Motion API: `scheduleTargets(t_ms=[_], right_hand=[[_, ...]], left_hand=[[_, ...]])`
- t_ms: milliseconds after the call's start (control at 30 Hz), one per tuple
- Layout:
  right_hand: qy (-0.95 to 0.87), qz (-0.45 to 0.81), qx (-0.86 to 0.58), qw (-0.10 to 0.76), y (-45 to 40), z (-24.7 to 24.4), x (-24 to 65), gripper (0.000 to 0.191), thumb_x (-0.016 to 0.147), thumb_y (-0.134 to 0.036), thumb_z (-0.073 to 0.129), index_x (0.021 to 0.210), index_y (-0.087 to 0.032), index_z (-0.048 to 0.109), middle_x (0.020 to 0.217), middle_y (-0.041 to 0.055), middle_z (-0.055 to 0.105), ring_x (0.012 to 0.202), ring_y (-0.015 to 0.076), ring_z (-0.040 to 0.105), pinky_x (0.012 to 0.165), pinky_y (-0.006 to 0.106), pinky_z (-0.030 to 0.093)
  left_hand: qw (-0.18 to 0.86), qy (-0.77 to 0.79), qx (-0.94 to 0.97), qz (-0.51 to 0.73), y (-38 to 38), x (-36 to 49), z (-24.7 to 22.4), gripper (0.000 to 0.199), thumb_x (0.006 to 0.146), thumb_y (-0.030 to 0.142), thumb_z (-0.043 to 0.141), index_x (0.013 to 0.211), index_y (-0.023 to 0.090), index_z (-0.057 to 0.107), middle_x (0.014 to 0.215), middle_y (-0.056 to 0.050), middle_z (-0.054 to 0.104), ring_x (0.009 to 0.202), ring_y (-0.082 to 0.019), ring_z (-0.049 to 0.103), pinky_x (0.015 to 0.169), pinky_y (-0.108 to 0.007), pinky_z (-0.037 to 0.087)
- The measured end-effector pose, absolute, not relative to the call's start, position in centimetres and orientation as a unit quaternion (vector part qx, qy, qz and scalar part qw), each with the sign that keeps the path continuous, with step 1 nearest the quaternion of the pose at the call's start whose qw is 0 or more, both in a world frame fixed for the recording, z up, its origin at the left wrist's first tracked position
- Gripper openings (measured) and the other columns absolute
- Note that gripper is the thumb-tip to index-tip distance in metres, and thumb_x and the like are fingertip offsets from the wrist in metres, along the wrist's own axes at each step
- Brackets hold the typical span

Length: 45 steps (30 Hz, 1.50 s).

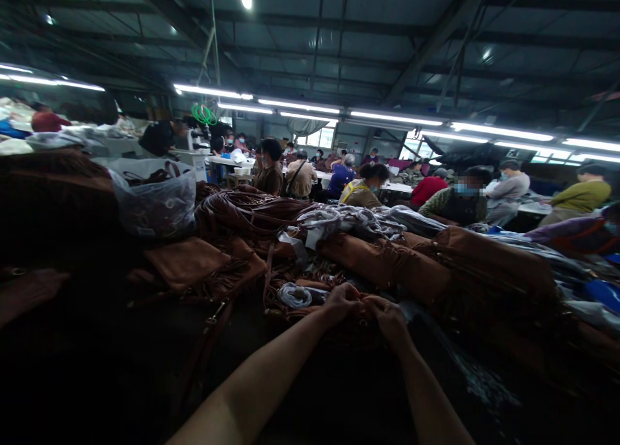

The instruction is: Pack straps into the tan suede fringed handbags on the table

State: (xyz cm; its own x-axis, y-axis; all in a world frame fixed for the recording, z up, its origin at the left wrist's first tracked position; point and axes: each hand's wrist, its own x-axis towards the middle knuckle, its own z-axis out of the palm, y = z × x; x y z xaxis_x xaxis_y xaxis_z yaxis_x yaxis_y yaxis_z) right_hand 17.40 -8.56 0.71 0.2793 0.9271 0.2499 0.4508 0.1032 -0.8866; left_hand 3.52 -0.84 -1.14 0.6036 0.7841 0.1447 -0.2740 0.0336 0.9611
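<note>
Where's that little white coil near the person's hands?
In the head view, the white coil lies on the brown fringed suede, just left of the person's left hand.

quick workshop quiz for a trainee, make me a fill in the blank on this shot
1. The left hand and the right hand are at a heap of ____ fringed suede.
2. A small coil of ____ cord lies just to the left of the left hand.
3. The bulging, translucent bag on the left side of the heap is made of ____.

Missing words: brown, white, plastic
</note>
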Motion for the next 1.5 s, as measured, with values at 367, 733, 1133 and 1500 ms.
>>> scheduleTargets(t_ms=[367, 733, 1133, 1500], right_hand=[[-0.522, 0.301, -0.599, 0.527, -8.4, 0.4, 17.3, 0.03, 0.067, -0.047, 0.068, 0.083, -0.022, 0.075, 0.099, 0.0057, 0.071, 0.092, 0.0262, 0.064, 0.082, 0.037, 0.052], [-0.555, 0.263, -0.628, 0.479, -8.7, 0.5, 17.6, 0.025, 0.069, -0.042, 0.066, 0.08, -0.022, 0.075, 0.085, 0.004, 0.073, 0.083, 0.0234, 0.065, 0.075, 0.032, 0.05], [-0.602, 0.141, -0.651, 0.44, -9.0, 0.4, 16.3, 0.023, 0.073, -0.04, 0.061, 0.082, -0.025, 0.075, 0.088, 0.0046, 0.073, 0.085, 0.0257, 0.065, 0.076, 0.036, 0.048], [-0.608, 0.062, -0.657, 0.442, -10.1, 0.4, 15.4, 0.035, 0.082, -0.034, 0.052, 0.109, -0.017, 0.065, 0.108, 0.0108, 0.066, 0.1, 0.0252, 0.061, 0.09, 0.04, 0.045]], left_hand=[[0.672, 0.231, 0.592, 0.38, -0.1, 3.7, -2.4, 0.036, 0.054, 0.027, 0.077, 0.079, 0.013, 0.054, 0.064, 0.003, 0.058, 0.053, -0.009, 0.053, 0.052, -0.021, 0.04], [0.677, 0.234, 0.587, 0.376, -0.7, 3.4, -1.4, 0.04, 0.051, 0.028, 0.079, 0.076, 0.013, 0.052, 0.061, 0.004, 0.058, 0.051, -0.009, 0.054, 0.05, -0.02, 0.04], [0.731, 0.208, 0.535, 0.369, -0.5, 3.6, -2.1, 0.044, 0.045, 0.028, 0.08, 0.073, 0.015, 0.047, 0.059, 0.002, 0.06, 0.047, -0.011, 0.054, 0.05, -0.024, 0.044], [0.22, 0.404, 0.857, 0.234, 3.7, -10.1, 3.9, 0.032, 0.06, 0.021, 0.07, 0.092, 0.017, 0.069, 0.092, -0.005, 0.067, 0.087, -0.021, 0.059, 0.072, -0.026, 0.042]])
